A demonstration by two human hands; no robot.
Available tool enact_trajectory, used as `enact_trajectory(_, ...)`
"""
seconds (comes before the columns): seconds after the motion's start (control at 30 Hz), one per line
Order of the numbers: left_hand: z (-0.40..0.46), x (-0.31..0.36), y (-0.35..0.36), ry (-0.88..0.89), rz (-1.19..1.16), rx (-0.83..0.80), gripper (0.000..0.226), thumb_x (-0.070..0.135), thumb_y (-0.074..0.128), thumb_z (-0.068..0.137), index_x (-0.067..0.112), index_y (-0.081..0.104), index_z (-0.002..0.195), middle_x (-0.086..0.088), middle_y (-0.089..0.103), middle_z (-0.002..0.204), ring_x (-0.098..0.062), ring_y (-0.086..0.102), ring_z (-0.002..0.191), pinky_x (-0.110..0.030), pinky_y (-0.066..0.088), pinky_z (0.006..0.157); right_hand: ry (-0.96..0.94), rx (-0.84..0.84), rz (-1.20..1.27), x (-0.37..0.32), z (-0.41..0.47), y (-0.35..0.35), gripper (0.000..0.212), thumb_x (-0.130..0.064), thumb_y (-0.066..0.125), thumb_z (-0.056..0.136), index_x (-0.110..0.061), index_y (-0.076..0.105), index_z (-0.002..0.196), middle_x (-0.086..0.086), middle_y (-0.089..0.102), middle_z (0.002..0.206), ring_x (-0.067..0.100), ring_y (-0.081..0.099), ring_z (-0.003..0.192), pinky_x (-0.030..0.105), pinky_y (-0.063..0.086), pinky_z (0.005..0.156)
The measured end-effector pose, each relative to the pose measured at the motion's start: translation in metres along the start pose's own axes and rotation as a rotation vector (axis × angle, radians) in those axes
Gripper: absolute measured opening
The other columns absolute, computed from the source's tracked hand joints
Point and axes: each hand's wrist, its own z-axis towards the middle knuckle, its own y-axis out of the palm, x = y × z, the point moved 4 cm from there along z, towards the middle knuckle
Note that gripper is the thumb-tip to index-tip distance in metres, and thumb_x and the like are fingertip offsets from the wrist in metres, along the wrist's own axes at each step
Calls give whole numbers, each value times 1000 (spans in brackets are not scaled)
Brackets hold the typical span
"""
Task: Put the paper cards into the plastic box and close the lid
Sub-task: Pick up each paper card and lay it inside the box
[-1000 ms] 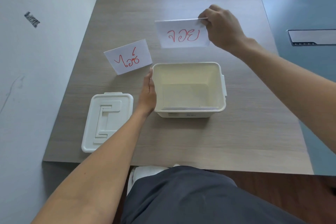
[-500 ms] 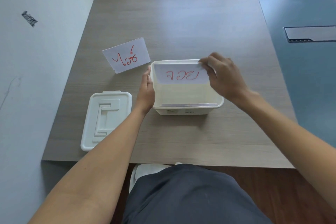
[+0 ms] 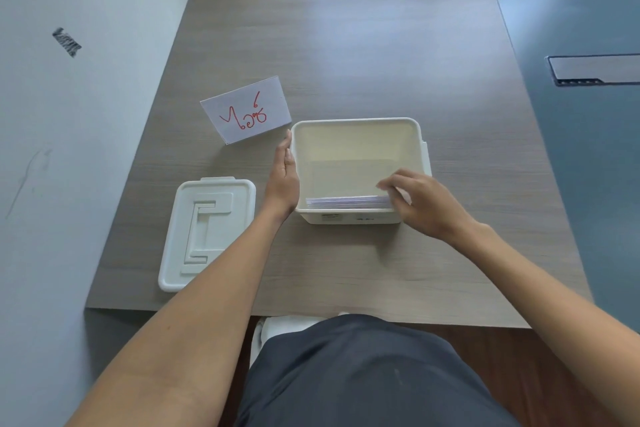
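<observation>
A white plastic box [image 3: 356, 125] stands open on the wooden table. Several paper cards [image 3: 346, 202] stand on edge against its near inner wall. My right hand [image 3: 419, 203] is over the box's near right corner, fingertips pinching the right end of those cards. My left hand [image 3: 285, 180] lies flat against the box's left outer wall, fingers straight. One white card with red writing [image 3: 246, 110] lies on the table just left of and behind the box. The white lid [image 3: 207, 230] lies flat to the left of the box.
A pale wall [image 3: 69, 114] runs along the table's left edge. The table's near edge [image 3: 311, 317] is close to my dark-clothed lap. A grey floor panel [image 3: 595, 70] shows at the far right, off the table.
My right hand brought the red-lettered card down from above the table into the box and set it against the near wall. The left hand stayed on the box's side.
</observation>
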Motion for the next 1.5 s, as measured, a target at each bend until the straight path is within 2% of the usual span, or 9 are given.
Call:
enact_trajectory(0.2, 1, -2, 1, 4, 13, -1, 47, 29, 19, 109, 30, 25, 155, 17, 23, 161, 2, 17, 146, -15, 13, 113, 103, 323, -71, 35, 42, -21, 28, -13, 54, 95, -10, 67, 120, 10, 57, 134, 29, 57, 118, 40, 40, 98)
enact_trajectory(0.4, 1, -2, 1, 5, 26, -2, 47, 29, 19, 109, 31, 26, 155, 18, 24, 161, 2, 18, 146, -16, 14, 113, 310, 171, -50, 67, 58, -3, 47, -21, 39, 103, -11, 38, 149, 10, 36, 156, 30, 39, 139, 46, 30, 108)
enact_trajectory(0.73, 4, -3, -2, 56, 80, 12, 46, 28, 23, 108, 31, 32, 153, 19, 30, 157, 11, 25, 135, -10, 19, 108, 296, 142, 79, 65, 54, 0, 51, -7, 32, 102, -9, 30, 153, 12, 44, 147, 35, 49, 128, 44, 40, 105)
enact_trajectory(0.87, 25, 5, -24, 136, 283, 77, 33, 15, 38, 102, 15, 57, 129, -2, 51, 131, -8, 50, 111, -21, 38, 94, 293, 154, 62, 66, 54, 0, 52, -6, 33, 100, -11, 31, 152, 12, 47, 144, 38, 52, 122, 50, 43, 100)
enact_trajectory(0.97, 55, 7, -50, 215, 425, 134, 29, 4, 42, 97, 3, 65, 114, -14, 54, 123, -25, 56, 115, -22, 37, 98, 308, 157, 49, 67, 52, 0, 53, -7, 33, 100, -14, 30, 153, 11, 49, 141, 40, 56, 112, 52, 46, 93)
enact_trajectory(1.1, 100, 12, -91, 282, 662, 266, 32, 6, 49, 91, 4, 65, 119, -18, 53, 124, -34, 60, 110, -38, 42, 95, 293, 179, 16, 66, 52, 1, 53, -7, 35, 100, -14, 31, 152, 12, 53, 135, 43, 59, 102, 52, 48, 87)
enact_trajectory(1.23, 137, 11, -122, 155, 935, 369, 47, 12, 54, 88, 12, 50, 135, -18, 39, 139, -37, 43, 125, -47, 32, 103, 299, 202, -27, 65, 52, 0, 53, -8, 36, 99, -14, 34, 152, 13, 57, 128, 42, 60, 94, 49, 49, 82)
enact_trajectory(1.33, 165, 1, -138, 38, 1023, 275, 50, 19, 54, 94, 14, 43, 143, -17, 37, 144, -37, 41, 130, -48, 28, 107, 288, 218, -62, 66, 53, 0, 54, -6, 38, 98, -13, 35, 151, 13, 58, 126, 42, 60, 91, 48, 49, 80)
enact_trajectory(1.5, 188, -7, -146, 101, 1011, 202, 27, 20, 49, 100, 11, 66, 119, -17, 59, 125, -37, 55, 116, -44, 31, 101, 307, 216, -47, 68, 53, 2, 54, -8, 38, 98, -16, 34, 151, 11, 59, 124, 40, 60, 93, 51, 49, 82)
